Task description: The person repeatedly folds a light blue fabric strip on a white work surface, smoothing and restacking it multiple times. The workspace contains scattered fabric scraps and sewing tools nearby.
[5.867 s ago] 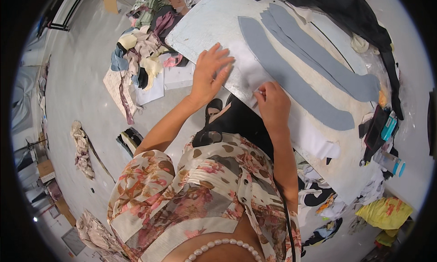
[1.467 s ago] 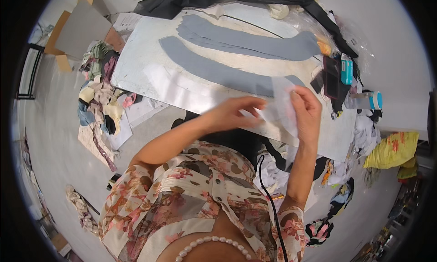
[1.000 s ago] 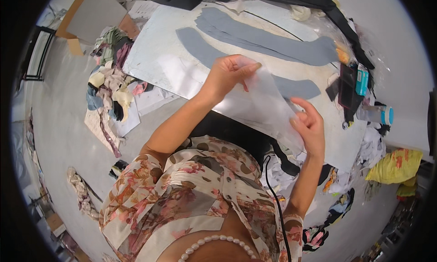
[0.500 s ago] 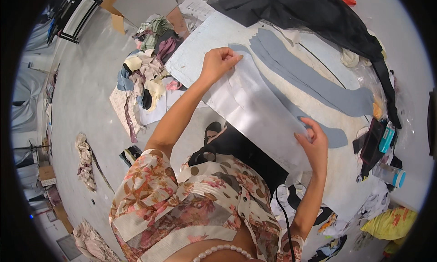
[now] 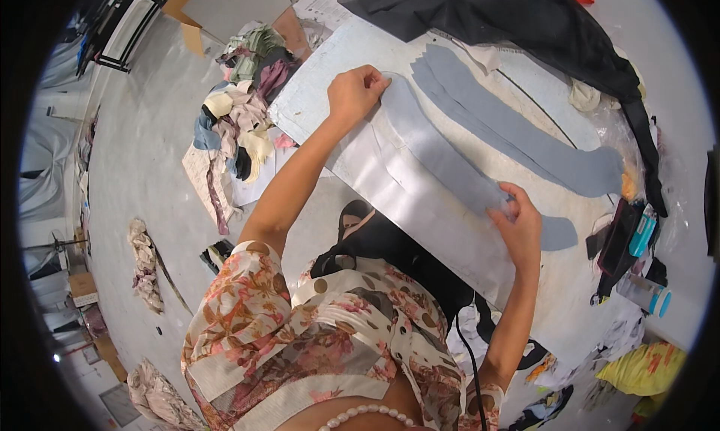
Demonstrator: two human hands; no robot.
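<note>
Around the hands first: one black cloth (image 5: 487,19) lies heaped past both, along the desk's (image 5: 315,79) far edge. Just beyond the hands, one stack of blue-grey cloth pieces (image 5: 517,131), several layers, too close to count. Outward of the right hand (image 5: 520,221), a crowded corner: one dark flat case (image 5: 619,237), one teal box (image 5: 642,232), one clear bottle (image 5: 646,293) with a blue lid; one yellow bag (image 5: 643,369) lower down on that side. Scrap pile (image 5: 247,124) outward of the left hand (image 5: 354,97), pieces uncountable; one cardboard box (image 5: 236,11) above it. Between the hands: one sheer white strip (image 5: 435,150) over one blue-grey strip (image 5: 559,234), whose bare end sticks out past the right hand. More white pieces (image 5: 371,165) nearer the body, number unclear. Left hand pinches the sheer strip's far end between thumb and fingers; right thumb and forefinger sit slightly spread at its other end, cannot tell whether they grip. Both hands hide parts of the ends. Change since half a second ago: sheer strip was looser and hid most of the blue-grey; now it lies flatter, the colour showing through.
</note>
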